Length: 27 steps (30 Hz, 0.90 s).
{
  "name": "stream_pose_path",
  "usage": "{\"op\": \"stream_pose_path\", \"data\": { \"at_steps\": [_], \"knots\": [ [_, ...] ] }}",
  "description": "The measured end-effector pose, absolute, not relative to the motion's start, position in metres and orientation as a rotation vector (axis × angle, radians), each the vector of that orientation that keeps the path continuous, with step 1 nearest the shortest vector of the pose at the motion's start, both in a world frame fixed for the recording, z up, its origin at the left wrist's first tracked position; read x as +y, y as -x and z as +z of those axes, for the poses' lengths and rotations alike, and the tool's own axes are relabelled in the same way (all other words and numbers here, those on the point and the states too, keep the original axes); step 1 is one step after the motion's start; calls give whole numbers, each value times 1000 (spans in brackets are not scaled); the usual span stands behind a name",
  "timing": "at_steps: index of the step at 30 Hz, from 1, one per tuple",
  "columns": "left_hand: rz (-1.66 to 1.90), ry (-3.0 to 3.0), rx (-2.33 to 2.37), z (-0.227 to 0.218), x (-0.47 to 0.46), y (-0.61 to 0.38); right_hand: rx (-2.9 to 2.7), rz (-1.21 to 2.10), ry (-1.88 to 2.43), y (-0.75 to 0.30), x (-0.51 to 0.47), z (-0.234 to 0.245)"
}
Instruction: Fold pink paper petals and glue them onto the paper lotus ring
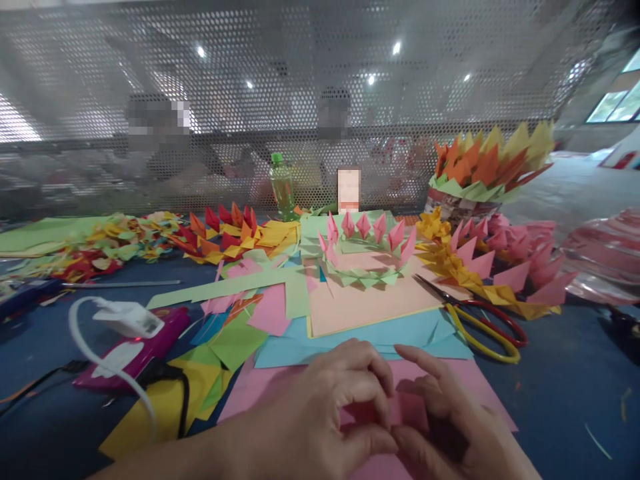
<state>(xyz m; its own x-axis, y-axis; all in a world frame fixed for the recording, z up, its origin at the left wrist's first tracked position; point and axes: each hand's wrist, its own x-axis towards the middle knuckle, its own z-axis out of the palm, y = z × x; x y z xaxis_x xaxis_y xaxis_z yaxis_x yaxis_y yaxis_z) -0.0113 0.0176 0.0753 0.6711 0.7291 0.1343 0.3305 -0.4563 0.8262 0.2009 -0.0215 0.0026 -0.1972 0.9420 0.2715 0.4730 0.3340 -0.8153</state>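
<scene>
Between my two hands is a small piece of pink paper [411, 408], partly hidden by the fingers. My left hand [345, 400] pinches it with curled fingers and thumb. My right hand [445, 413] holds its other side, with the index finger stretched out. Both hands are over a sheet of pink paper [493, 400]. Just beyond lies light blue paper [290, 351], and a peach sheet [345, 313] rests behind that. On it stands a ring of folded paper [367, 277], green at the base with pink pointed petals.
Scissors [487, 323] with red and yellow handles lie at the right. A purple power strip [135, 347] with a white plug is at the left. Folded petals [510, 260], a layered paper flower [490, 173], a green-capped bottle [283, 187] and a perforated metal screen [300, 100] stand farther back.
</scene>
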Motion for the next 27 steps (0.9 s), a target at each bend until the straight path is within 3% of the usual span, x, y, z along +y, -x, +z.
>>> {"op": "stream_pose_path", "data": {
  "at_steps": [6,13,27],
  "knots": [
    [456,-1978,767,76,21,13,-1752,860,1212,-203,-21,-6],
    [730,-1747,694,66,27,15,-1686,733,1279,-201,-21,-2],
    [834,-1811,862,72,29,23,-1744,490,1363,-198,-21,3]
  ]
}}
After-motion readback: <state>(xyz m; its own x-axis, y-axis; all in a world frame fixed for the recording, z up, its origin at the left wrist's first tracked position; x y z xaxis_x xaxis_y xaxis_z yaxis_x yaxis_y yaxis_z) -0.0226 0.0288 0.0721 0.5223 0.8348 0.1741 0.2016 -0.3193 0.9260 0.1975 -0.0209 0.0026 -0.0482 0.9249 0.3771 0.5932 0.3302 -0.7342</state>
